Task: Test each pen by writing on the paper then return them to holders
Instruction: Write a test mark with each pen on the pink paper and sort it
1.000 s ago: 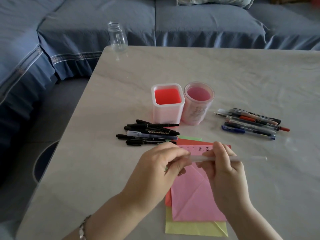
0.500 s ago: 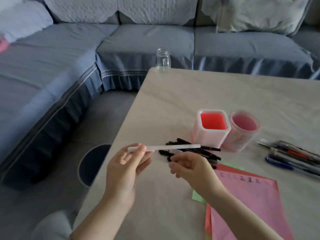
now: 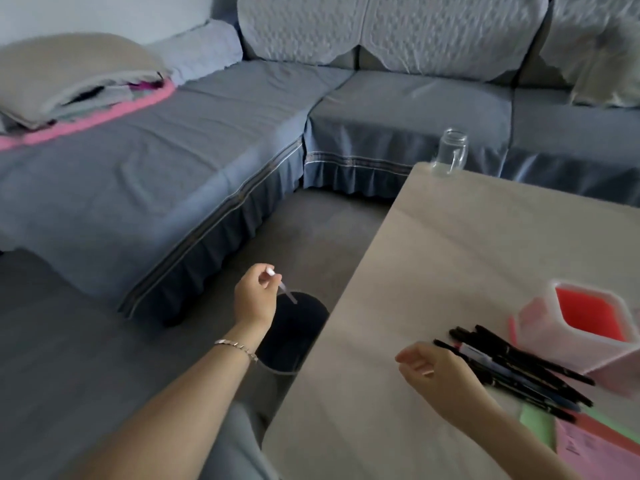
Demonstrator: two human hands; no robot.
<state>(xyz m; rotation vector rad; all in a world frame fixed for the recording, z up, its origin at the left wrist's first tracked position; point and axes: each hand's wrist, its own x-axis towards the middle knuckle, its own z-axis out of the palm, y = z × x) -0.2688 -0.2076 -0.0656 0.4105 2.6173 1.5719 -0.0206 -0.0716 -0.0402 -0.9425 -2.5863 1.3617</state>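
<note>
1. Your left hand [image 3: 255,295] pinches 1 white pen [image 3: 288,294] by its top end. The pen hangs over the dark bin [image 3: 298,327], off the table [image 3: 450,254].
2. Your right hand [image 3: 434,374] is slack w/ nothing in it, just beside the black pens [image 3: 519,370].
3. Counts: 1 holder [image 3: 536,320] in view; black pens approx 6, too blurred to be sure.

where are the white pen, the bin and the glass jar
white pen [image 3: 286,292], head view, mid barrel
bin [image 3: 294,337], head view, dark wall
glass jar [image 3: 450,155], head view, clear body
</note>
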